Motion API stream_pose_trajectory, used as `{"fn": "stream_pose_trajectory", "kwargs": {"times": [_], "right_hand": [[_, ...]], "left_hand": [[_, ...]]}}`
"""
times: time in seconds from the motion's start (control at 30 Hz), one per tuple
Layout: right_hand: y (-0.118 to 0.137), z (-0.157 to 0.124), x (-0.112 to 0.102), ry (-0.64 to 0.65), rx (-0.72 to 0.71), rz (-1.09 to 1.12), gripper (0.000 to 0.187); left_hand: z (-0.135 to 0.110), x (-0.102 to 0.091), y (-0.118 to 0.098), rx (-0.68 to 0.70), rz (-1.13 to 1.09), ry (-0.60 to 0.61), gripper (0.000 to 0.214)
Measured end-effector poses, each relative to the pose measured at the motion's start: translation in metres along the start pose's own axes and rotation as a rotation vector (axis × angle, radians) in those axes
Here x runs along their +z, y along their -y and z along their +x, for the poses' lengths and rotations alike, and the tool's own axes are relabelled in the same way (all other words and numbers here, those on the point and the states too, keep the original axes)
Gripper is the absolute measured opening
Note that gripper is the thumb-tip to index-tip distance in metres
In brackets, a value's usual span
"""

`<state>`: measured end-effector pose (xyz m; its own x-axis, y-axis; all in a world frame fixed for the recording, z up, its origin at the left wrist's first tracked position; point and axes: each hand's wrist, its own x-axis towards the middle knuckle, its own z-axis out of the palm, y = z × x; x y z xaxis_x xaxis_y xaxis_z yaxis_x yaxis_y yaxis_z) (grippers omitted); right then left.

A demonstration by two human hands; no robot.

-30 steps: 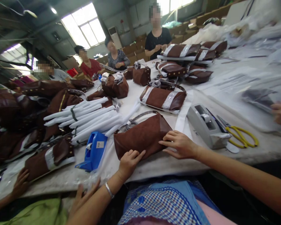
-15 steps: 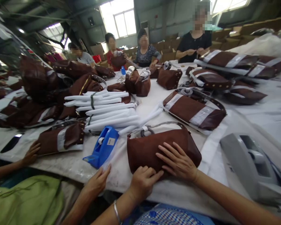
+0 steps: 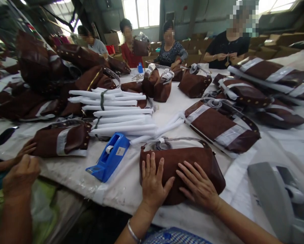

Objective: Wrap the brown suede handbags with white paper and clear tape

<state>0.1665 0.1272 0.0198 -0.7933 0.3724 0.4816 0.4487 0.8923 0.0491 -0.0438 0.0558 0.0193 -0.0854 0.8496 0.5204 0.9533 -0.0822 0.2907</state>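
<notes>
A brown handbag (image 3: 172,154) lies flat on the white-covered table in front of me, its coiled, wrapped strap (image 3: 163,144) at the far edge. My left hand (image 3: 154,179) rests on the bag's left part with fingers stretched out. On the right half of the same bag, my right hand (image 3: 200,184) lies flat, fingers spread. Neither hand grips anything. Left of the bag stands a blue tape dispenser (image 3: 110,159), and a grey tape dispenser (image 3: 271,196) is at the right.
White paper rolls (image 3: 124,113) lie bundled beyond the blue dispenser. A taped brown bag (image 3: 220,125) sits behind mine, with more bags piled at left and right. A co-worker's hand (image 3: 22,173) is at the near left, beside another taped bag (image 3: 47,140). Several people stand across the table.
My left hand has gone from curled at the bag's near edge to flat on its top. The neighbour's nearer hand has moved left, away from the blue dispenser. The camera view has shifted.
</notes>
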Motion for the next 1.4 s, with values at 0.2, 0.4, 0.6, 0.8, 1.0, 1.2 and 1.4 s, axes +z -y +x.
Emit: {"fn": "stream_pose_trajectory", "kwargs": {"times": [0.2, 0.4, 0.6, 0.8, 1.0, 1.2, 1.4], "right_hand": [[0.0, 0.0, 0.001, -0.004, -0.022, -0.017, 0.054], [-0.003, 0.0, 0.002, 0.023, -0.041, -0.058, 0.058], [0.002, -0.003, 0.006, 0.01, -0.043, -0.042, 0.06], [0.009, -0.006, 0.009, -0.028, -0.005, -0.015, 0.06], [0.008, -0.005, 0.008, -0.034, 0.015, 0.012, 0.064], [0.01, -0.01, 0.016, -0.036, -0.009, 0.009, 0.061], [0.018, 0.006, -0.029, -0.056, 0.005, 0.015, 0.067]], "left_hand": [[-0.008, 0.013, 0.002, -0.004, 0.016, -0.03, 0.075], [-0.004, -0.033, -0.017, 0.115, -0.056, -0.128, 0.075], [-0.015, 0.0, -0.019, 0.031, 0.037, -0.057, 0.077], [-0.014, 0.016, -0.013, -0.013, 0.046, -0.018, 0.07], [-0.016, -0.018, -0.022, 0.164, 0.036, -0.105, 0.074], [-0.024, 0.016, -0.012, 0.084, 0.209, 0.114, 0.068], [-0.024, 0.018, -0.011, 0.099, 0.223, 0.086, 0.065]]}}
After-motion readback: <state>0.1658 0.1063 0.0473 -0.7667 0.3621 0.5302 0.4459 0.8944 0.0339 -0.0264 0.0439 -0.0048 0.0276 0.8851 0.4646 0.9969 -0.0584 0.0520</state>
